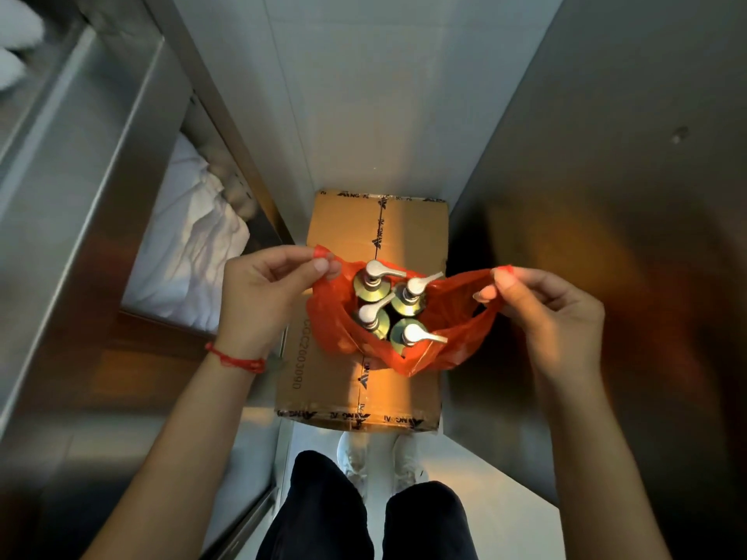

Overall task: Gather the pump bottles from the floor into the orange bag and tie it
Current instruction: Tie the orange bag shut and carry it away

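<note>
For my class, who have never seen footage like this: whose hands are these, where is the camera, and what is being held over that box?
There is one picture, from a camera worn on a person's head, looking down; their legs and shoes show at the bottom. No machine is involved. The left hand and right hand each pinch a handle of an orange bag, pulling it open. Four pump bottles stand upright inside. The bag rests on a taped cardboard box on the floor. The bag is not yet tied.

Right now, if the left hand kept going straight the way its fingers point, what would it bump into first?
Probably the nearest silver pump head in the orange plastic bag; the left hand points right, pinching the bag's handle. Depth is uncertain.
</note>
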